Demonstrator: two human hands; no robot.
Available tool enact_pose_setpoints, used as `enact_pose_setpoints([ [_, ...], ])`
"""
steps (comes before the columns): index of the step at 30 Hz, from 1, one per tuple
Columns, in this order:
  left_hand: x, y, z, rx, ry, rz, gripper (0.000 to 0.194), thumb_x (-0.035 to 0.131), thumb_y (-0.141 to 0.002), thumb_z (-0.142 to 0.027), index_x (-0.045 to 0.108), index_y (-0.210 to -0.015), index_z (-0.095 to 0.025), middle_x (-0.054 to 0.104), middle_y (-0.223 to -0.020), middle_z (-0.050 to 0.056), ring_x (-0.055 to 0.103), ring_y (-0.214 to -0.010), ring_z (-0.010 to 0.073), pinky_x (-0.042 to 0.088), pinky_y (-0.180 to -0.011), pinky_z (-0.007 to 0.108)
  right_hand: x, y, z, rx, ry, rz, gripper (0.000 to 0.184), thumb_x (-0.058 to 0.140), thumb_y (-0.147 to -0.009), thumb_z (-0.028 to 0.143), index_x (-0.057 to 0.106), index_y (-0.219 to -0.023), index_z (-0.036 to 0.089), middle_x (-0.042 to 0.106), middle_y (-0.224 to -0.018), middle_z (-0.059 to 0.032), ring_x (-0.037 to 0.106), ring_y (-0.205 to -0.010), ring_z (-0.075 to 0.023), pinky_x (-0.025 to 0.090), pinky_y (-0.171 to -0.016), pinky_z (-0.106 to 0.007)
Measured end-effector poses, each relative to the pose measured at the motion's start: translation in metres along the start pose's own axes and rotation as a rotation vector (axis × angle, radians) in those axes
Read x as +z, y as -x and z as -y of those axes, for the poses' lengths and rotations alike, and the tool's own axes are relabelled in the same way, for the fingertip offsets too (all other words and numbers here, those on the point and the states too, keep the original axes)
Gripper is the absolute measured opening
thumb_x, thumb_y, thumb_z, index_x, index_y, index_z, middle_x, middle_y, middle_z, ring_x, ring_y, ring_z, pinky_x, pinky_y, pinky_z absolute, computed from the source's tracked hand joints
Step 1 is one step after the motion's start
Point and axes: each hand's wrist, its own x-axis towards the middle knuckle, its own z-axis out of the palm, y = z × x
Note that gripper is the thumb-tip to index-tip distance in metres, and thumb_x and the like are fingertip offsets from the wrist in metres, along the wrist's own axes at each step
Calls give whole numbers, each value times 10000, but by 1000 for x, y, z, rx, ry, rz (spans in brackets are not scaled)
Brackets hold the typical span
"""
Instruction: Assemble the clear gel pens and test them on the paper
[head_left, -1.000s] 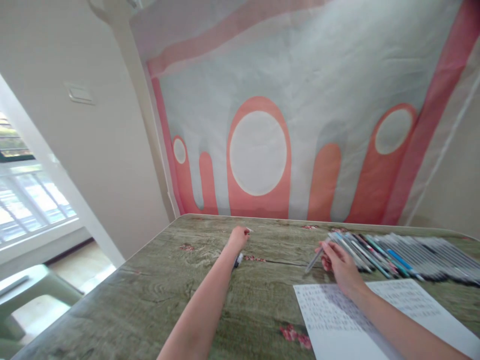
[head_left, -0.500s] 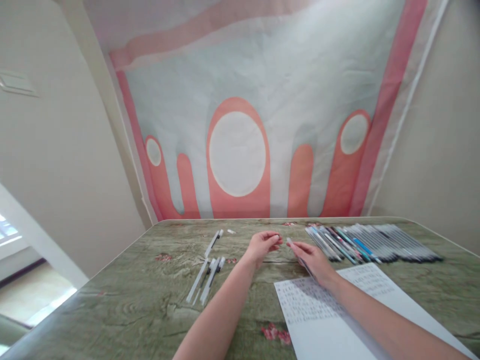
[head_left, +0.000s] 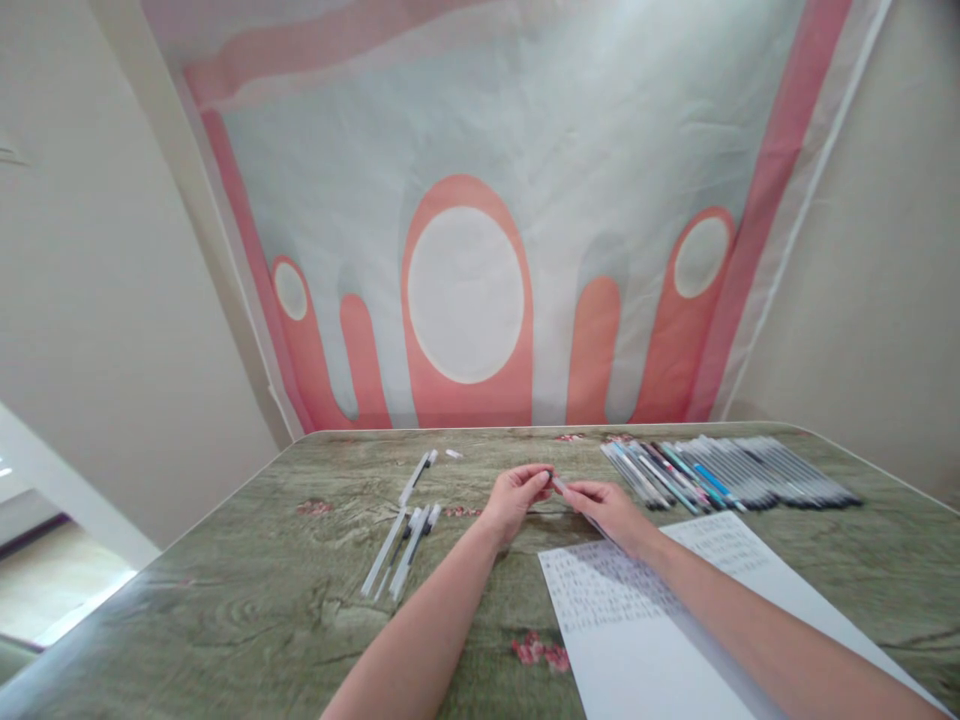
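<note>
My left hand [head_left: 517,494] and my right hand [head_left: 607,506] meet over the middle of the table. Together they hold one slim pen [head_left: 561,487], the left fingers pinched on its tip end and the right fingers closed round its barrel. A long row of pens [head_left: 720,473] lies at the back right of the table. A small group of white pens [head_left: 405,530] lies to the left of my left hand. A sheet of paper [head_left: 637,610] with rows of handwriting lies under my right forearm.
The table [head_left: 300,610] has a green wood-grain cloth with small red flowers. A pink and grey printed cloth [head_left: 465,290] hangs on the wall behind it. A tiny white piece [head_left: 454,454] lies near the table's far edge.
My left hand has come back from the far left and met my right hand at the pen. My right hand moved leftwards from the pen row. The view has turned to the right.
</note>
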Motion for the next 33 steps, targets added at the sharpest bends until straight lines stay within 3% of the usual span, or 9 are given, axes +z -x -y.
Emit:
enact_pose_setpoints([
  [13, -5, 0, 6, 18, -20, 16, 369, 670, -656, -345, 632, -931, -101, 647, -783, 79, 570, -711, 123, 403, -719, 248, -1, 0, -2, 30, -19, 10, 419, 545, -714, 492, 665, -925, 151, 557, -644, 10, 422, -608, -111, 305, -575, -226],
  [23, -5, 2, 3, 13, -77, 9, 384, 674, -640, -375, 638, -923, -119, 623, -745, 51, 542, -668, 103, 399, -686, 232, -2, -2, -7, 44, -14, 12, 357, 563, -696, 487, 639, -735, 141, 522, -595, 16, 397, -551, -92, 276, -516, -216],
  [33, -4, 2, 5, 21, -94, -10, 389, 667, -642, -390, 642, -931, -131, 619, -754, 48, 536, -670, 103, 394, -672, 228, -1, -2, -6, 80, -58, 27, 387, 571, -675, 523, 611, -715, 140, 517, -580, 19, 376, -506, -78, 265, -484, -213],
])
